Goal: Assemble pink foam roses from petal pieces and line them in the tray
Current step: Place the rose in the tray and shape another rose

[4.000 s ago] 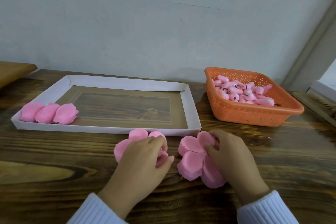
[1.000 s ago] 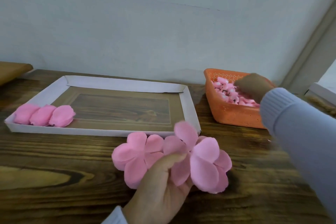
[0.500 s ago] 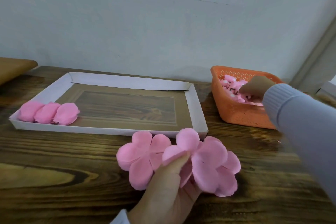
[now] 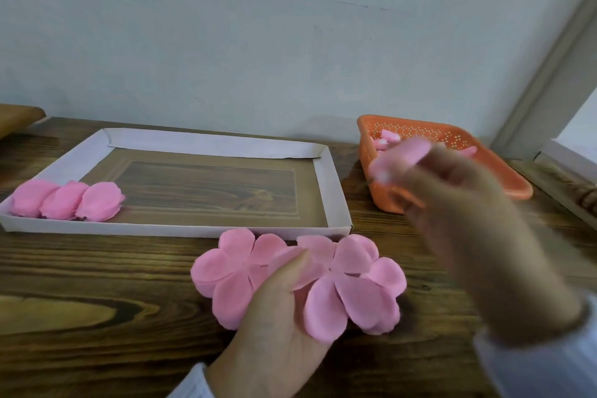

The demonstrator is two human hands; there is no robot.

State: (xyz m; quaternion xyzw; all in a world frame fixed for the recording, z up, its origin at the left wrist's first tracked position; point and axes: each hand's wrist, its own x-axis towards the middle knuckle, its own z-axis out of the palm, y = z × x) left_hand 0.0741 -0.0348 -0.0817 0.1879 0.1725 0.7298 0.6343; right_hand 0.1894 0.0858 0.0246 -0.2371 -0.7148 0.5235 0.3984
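Note:
My left hand [image 4: 274, 323] holds two flat pink petal pieces: one flower-shaped layer [image 4: 226, 275] on the left and a larger one [image 4: 358, 287] on the right, thumb pressed between them, just above the table in front of the tray. My right hand [image 4: 458, 213], blurred by motion, is in the air in front of the orange basket [image 4: 513, 181] and pinches a small pink bud core [image 4: 403, 155]. Three finished pink roses [image 4: 68, 200] lie in a row at the front left corner of the white cardboard tray [image 4: 332, 191].
The orange basket at the right rear holds several more pink bud cores [image 4: 387, 139]. A wooden object [image 4: 16, 116] juts in at the far left. A white frame edge [image 4: 568, 158] lies at the far right. The wall stands close behind the table.
My right hand has left the basket with a pink bud core and moved back toward my left hand. The left hand has kept hold of the two petal pieces.

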